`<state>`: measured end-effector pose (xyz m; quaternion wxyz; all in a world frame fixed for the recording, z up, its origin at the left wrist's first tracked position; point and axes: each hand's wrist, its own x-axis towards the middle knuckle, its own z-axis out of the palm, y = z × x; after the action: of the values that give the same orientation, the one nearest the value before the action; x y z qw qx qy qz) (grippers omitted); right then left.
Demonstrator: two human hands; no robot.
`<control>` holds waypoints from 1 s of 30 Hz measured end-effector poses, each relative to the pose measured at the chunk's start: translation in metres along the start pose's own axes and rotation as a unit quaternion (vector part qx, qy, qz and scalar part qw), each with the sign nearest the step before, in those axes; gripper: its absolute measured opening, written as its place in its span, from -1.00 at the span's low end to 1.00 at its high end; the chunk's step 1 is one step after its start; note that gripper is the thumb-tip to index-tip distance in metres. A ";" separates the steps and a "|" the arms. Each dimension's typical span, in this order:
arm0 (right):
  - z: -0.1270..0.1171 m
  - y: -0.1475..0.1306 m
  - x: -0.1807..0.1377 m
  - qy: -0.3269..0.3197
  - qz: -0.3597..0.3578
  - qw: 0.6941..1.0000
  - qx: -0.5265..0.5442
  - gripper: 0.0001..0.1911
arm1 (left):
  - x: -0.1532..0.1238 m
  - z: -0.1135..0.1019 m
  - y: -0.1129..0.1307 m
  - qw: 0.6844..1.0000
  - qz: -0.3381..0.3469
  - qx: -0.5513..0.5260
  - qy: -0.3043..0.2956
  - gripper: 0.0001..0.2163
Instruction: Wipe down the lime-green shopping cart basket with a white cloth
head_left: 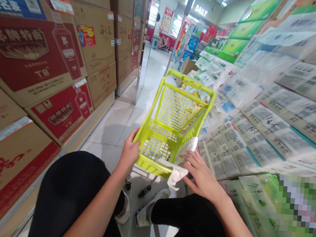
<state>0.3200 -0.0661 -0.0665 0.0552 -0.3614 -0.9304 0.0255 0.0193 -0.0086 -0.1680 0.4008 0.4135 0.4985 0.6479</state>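
Observation:
A lime-green plastic shopping cart basket [175,109] stands on wheels in front of me in a shop aisle. My left hand [129,151] grips the basket's near left corner, fingers wrapped round the rim. My right hand [200,174] presses a white cloth [181,165] against the basket's near right edge, fingers spread over it. The cloth drapes over the rim and hangs down outside. My knees in black trousers and grey shoes show below.
Stacked cardboard cartons [40,66] with red labels line the left side. Piled bags of packaged goods [272,118] slope up on the right. The white tiled floor [118,122] runs ahead toward more shelves [190,43].

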 end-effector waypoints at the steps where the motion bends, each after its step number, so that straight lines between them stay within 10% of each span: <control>1: 0.002 -0.004 0.002 -0.001 -0.005 1.000 -0.001 -0.74 | -0.002 0.004 -0.003 1.000 -0.012 -0.020 0.015 -0.47; 15: 0.040 -0.032 0.034 0.008 0.067 0.989 -0.133 -0.55 | -0.034 0.034 0.004 0.991 0.023 -0.004 0.128 -0.62; 30: -0.006 -0.028 0.033 -0.004 0.062 0.987 0.147 -0.42 | -0.035 0.030 -0.001 0.993 0.019 0.005 0.115 -0.70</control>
<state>0.2777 -0.0645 -0.0549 0.1025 -0.4063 -0.8925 0.1667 0.0597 -0.0312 -0.1689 0.3260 0.3477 0.5364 0.6965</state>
